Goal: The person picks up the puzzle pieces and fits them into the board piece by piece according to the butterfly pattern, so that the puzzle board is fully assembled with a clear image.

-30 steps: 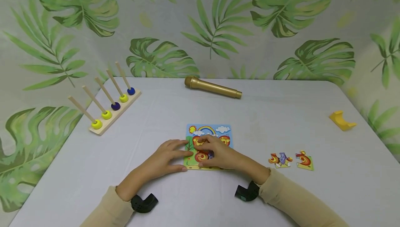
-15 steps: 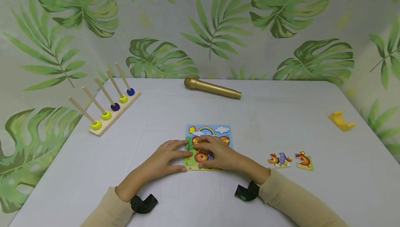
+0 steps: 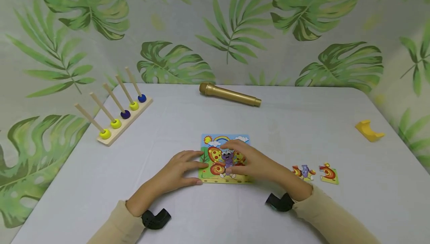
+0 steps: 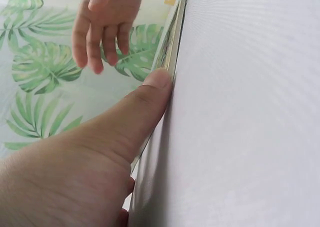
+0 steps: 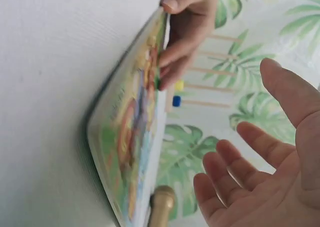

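Observation:
A square butterfly puzzle board [image 3: 215, 180] lies on the white table in front of me. My left hand [image 3: 174, 171] touches its left side with spread, fairly straight fingers. In the left wrist view, the left thumb [image 4: 145, 94] rests at the board's edge. My right hand [image 3: 258, 163] hovers over the board's right part, hiding some of the picture. Its fingers are apart and loosely extended, with nothing between them, as the right wrist view confirms. Two loose puzzle pieces lie to the right: one with a purple figure [image 3: 305, 171], partly behind the right forearm, and one with a red swirl [image 3: 329, 174].
A wooden peg rack [image 3: 125, 122] with yellow and blue beads stands at the back left. A gold microphone [image 3: 231, 94] lies at the back. Near the right edge sits a yellow curved block [image 3: 369, 130]. A leaf-patterned cloth [image 3: 268, 57] hangs behind the table.
My right hand has lifted off the puzzle and moved right, uncovering the butterfly's middle. My left hand has stayed at the board's left side.

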`<action>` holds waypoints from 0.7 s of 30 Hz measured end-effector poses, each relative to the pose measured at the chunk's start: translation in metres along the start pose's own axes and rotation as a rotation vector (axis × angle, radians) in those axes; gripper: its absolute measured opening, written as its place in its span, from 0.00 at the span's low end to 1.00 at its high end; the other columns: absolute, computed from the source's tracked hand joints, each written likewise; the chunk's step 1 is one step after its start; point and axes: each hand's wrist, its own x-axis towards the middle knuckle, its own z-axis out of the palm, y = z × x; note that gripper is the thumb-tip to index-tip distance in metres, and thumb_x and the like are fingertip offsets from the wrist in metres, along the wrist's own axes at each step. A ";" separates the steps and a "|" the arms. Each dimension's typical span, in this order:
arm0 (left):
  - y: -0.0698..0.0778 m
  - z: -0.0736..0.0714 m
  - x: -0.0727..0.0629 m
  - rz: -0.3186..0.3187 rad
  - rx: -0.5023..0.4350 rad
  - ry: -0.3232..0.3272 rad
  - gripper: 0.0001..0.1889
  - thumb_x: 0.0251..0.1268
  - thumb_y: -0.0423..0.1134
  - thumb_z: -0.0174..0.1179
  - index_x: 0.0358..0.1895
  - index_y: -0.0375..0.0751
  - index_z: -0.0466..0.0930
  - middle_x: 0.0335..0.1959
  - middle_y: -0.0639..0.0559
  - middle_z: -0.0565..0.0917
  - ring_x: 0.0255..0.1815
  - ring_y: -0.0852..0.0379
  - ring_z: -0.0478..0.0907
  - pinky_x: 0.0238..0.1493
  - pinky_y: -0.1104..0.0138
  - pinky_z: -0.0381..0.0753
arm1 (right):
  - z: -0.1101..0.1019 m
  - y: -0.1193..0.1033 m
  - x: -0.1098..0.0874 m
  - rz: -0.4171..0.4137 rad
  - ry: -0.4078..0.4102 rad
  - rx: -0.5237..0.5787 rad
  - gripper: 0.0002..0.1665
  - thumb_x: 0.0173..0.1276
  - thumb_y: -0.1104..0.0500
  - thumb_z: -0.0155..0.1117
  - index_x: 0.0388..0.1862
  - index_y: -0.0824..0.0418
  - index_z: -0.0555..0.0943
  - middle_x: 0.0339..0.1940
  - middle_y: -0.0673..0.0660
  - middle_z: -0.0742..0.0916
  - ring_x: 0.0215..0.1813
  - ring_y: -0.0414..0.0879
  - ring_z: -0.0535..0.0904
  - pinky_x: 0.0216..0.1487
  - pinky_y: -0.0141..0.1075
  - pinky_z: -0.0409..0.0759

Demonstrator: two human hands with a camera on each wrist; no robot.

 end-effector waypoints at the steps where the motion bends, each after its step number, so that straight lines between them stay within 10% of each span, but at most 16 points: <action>1: 0.000 0.000 0.000 -0.004 0.002 -0.002 0.25 0.53 0.59 0.58 0.54 0.56 0.76 0.64 0.50 0.65 0.64 0.47 0.57 0.62 0.51 0.52 | -0.007 -0.002 -0.006 -0.006 0.026 -0.002 0.35 0.55 0.49 0.67 0.61 0.54 0.67 0.60 0.47 0.69 0.62 0.46 0.62 0.57 0.49 0.65; 15: 0.000 0.000 0.000 -0.024 0.006 -0.009 0.25 0.52 0.59 0.58 0.55 0.57 0.76 0.64 0.51 0.64 0.64 0.47 0.56 0.63 0.53 0.51 | -0.070 0.012 -0.102 -0.015 0.297 -0.181 0.42 0.48 0.62 0.73 0.63 0.54 0.66 0.59 0.48 0.71 0.60 0.36 0.62 0.56 0.20 0.56; 21: 0.000 0.001 0.000 -0.025 0.006 -0.006 0.25 0.52 0.60 0.58 0.55 0.57 0.76 0.64 0.51 0.64 0.64 0.47 0.56 0.62 0.52 0.52 | -0.071 0.030 -0.129 0.110 0.303 -0.159 0.41 0.48 0.62 0.72 0.62 0.54 0.67 0.58 0.51 0.71 0.57 0.35 0.63 0.47 0.53 0.68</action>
